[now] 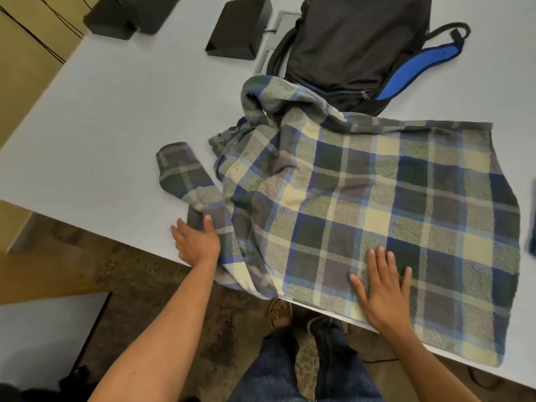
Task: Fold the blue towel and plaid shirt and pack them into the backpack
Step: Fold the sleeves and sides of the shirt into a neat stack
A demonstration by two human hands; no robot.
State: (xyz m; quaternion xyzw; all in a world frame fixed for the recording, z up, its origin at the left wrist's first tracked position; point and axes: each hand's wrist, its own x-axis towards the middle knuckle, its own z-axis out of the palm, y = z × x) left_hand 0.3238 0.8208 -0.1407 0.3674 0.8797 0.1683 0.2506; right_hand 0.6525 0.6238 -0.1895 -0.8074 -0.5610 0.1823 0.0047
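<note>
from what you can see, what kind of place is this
Probably an office or workroom, not a home: a long white table with a cable port set into it, black device boxes near the backpack, and speckled hard flooring.

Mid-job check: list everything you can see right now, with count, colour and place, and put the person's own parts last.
plaid shirt: one, blue, green and cream, spread on the table, near edge overhanging.
backpack: one, black with blue lining, behind the shirt, zip shut.
black box: one, far side, left of the backpack.
dark device: one, far left corner, blurred.
blue cloth: one sliver at the right edge, possibly the towel.
table: one, pale grey.
left hand: open, touching the shirt's sleeve.
right hand: open, flat on the shirt.
legs: blue jeans, below the table.
</note>
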